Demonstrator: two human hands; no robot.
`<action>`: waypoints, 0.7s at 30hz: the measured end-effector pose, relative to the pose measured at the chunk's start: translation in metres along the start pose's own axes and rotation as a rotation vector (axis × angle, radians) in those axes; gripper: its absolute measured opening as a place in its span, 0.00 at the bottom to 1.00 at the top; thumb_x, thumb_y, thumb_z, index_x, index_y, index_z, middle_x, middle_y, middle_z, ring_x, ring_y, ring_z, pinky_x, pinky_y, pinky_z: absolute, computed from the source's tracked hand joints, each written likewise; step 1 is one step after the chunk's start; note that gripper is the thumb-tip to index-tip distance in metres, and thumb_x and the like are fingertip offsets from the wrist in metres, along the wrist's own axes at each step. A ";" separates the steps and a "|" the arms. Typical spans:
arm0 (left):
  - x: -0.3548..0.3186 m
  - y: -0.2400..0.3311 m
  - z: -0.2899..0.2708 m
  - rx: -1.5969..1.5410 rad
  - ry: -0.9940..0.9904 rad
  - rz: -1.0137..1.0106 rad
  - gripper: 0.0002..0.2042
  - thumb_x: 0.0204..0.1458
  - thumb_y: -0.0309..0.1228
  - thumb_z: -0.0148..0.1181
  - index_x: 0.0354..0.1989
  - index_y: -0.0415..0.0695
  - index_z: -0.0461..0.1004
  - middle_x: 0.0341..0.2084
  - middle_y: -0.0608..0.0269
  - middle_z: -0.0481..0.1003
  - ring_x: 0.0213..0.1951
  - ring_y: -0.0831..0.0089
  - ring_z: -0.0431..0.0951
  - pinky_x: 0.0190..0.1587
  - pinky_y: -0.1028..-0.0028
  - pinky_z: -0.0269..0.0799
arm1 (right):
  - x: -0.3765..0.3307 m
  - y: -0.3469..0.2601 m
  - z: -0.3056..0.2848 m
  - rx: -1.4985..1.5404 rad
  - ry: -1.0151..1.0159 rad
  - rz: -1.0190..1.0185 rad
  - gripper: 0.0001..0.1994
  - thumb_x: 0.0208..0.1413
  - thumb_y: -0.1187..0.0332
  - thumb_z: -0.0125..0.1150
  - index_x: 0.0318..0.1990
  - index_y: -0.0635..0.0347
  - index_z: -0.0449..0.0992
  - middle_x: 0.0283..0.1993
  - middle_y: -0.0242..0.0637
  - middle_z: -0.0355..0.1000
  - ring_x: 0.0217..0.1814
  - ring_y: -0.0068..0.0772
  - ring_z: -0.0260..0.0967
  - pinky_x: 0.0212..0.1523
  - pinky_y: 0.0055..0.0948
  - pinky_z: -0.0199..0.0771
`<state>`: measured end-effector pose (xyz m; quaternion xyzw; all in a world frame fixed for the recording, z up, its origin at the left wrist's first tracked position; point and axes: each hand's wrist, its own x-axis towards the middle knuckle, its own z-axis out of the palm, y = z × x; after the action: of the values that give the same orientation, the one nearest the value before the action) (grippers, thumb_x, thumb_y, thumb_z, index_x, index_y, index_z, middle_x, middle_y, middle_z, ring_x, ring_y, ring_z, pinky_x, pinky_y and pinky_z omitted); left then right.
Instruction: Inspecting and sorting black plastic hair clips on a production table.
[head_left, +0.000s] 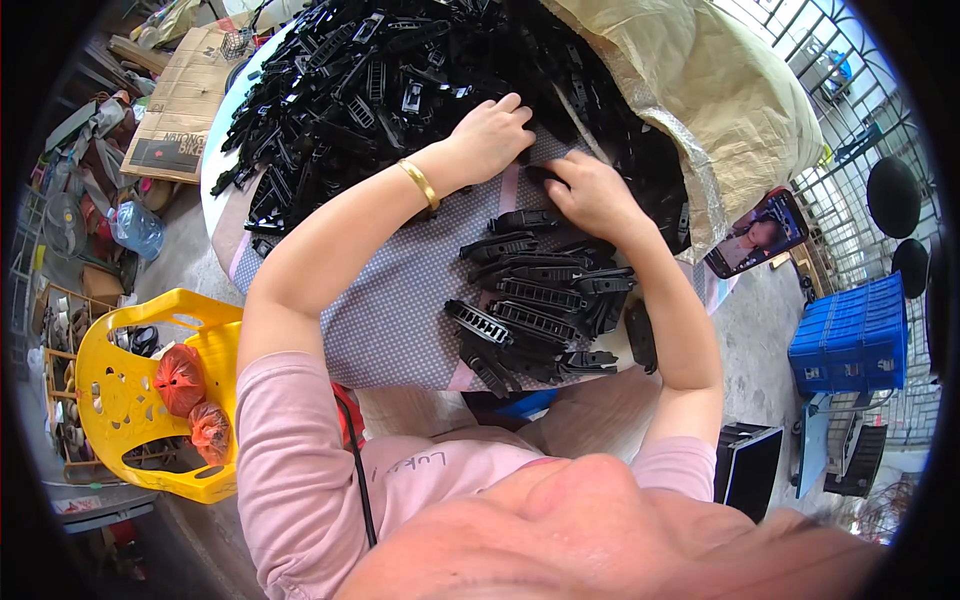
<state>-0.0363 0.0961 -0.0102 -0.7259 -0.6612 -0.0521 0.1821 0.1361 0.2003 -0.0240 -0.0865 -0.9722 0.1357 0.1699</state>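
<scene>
A big heap of black plastic parts [330, 110], long and narrow with ladder-like slots, covers the far side of a round table. My left hand [488, 138], with a gold bangle [419, 184] on the wrist, reaches to the heap's near edge. Its fingers are curled down among the dark parts, and what they grip is hidden. Just to the right, my right hand [598, 198] is closed, thumb and fingers at a dark part [540, 174]. Nearer to me, a smaller group of the same parts [540, 292] lies roughly side by side in overlapping rows.
A dotted grey cloth [375, 335] covers the table. At its right stand a large cream woven sack [720, 85] and a phone [757, 235]. A yellow plastic chair [105, 385] holds red bags [180, 380] on the left. Blue crates [848, 335] stand at the right.
</scene>
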 end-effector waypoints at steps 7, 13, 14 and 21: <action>0.003 -0.006 -0.006 -0.593 0.398 -0.207 0.14 0.51 0.28 0.56 0.45 0.36 0.73 0.33 0.50 0.76 0.33 0.57 0.77 0.38 0.67 0.72 | 0.004 0.000 -0.010 0.427 0.298 -0.061 0.11 0.58 0.72 0.54 0.47 0.65 0.73 0.33 0.43 0.75 0.31 0.29 0.72 0.35 0.23 0.72; -0.027 0.004 -0.032 -1.808 0.066 -0.742 0.14 0.58 0.38 0.54 0.44 0.39 0.73 0.27 0.66 0.75 0.26 0.80 0.75 0.28 0.81 0.70 | -0.002 -0.024 -0.029 0.625 0.227 -0.032 0.10 0.57 0.73 0.56 0.46 0.64 0.75 0.30 0.33 0.74 0.30 0.17 0.69 0.32 0.18 0.70; -0.031 0.003 -0.027 -1.825 0.044 -0.748 0.15 0.58 0.39 0.53 0.45 0.39 0.71 0.26 0.66 0.75 0.25 0.79 0.74 0.27 0.81 0.70 | -0.004 -0.028 -0.029 0.609 0.185 -0.063 0.10 0.57 0.73 0.57 0.46 0.64 0.75 0.30 0.33 0.74 0.30 0.17 0.69 0.32 0.18 0.70; -0.037 0.018 -0.037 -1.495 -0.034 -0.712 0.15 0.59 0.40 0.53 0.37 0.38 0.73 0.23 0.66 0.73 0.21 0.82 0.73 0.21 0.85 0.68 | -0.003 -0.032 -0.017 0.390 0.307 -0.193 0.11 0.54 0.70 0.60 0.44 0.64 0.75 0.34 0.43 0.76 0.32 0.33 0.75 0.34 0.25 0.72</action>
<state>-0.0171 0.0479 0.0092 -0.4033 -0.6453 -0.5216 -0.3859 0.1413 0.1733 -0.0003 0.0213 -0.8943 0.2890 0.3410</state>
